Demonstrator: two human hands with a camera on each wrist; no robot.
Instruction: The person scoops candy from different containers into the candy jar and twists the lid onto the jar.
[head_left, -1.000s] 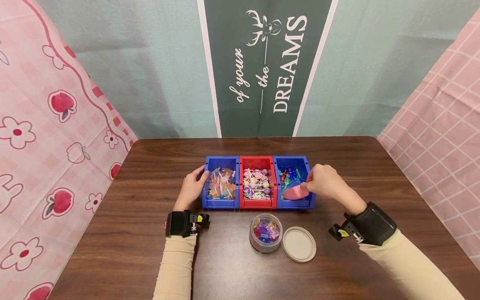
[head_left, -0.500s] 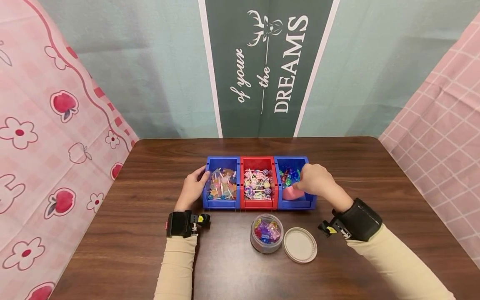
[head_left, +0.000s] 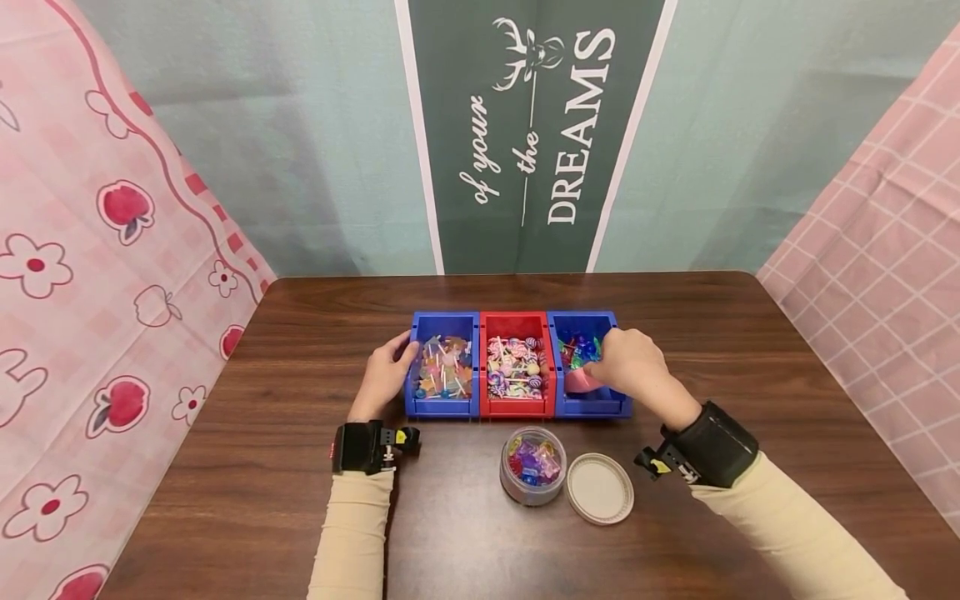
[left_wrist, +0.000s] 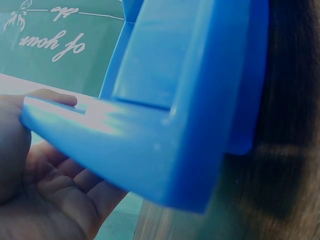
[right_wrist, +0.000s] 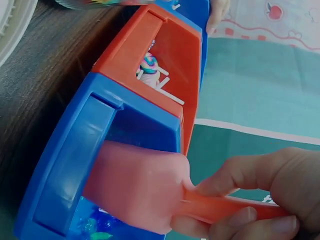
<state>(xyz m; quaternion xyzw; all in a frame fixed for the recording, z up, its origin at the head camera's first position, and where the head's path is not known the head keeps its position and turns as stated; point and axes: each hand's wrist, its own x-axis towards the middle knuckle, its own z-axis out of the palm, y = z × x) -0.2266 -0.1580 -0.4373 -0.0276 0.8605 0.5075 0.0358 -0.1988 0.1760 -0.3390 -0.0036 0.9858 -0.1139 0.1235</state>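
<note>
My right hand point(head_left: 633, 367) grips the handle of a pink scoop point(right_wrist: 140, 187), whose bowl dips into the right blue bin point(head_left: 592, 408). Colourful translucent candy-like pieces point(head_left: 581, 348) lie in that bin, partly hidden by the hand and scoop. At the other end of the row, my left hand point(head_left: 386, 375) holds the side wall of the left blue bin point(left_wrist: 125, 140), thumb over the rim and fingers outside. Star-shaped pieces and small sticks point(head_left: 445, 367) fill this bin. Between the two stands a red bin point(head_left: 516, 408) with mini lollipops point(head_left: 513, 367).
In front of the bins stands a clear round jar point(head_left: 532, 498) holding colourful translucent pieces. Its right side is close to a round white lid point(head_left: 600, 489) lying on the brown wooden table point(head_left: 262, 492). Fabric curtains point(head_left: 315, 167) rise behind the table and on both sides.
My right hand has moved left and deeper over the right blue bin, and the scoop's bowl has tilted and shifted left inside it. My left hand has stayed in place.
</note>
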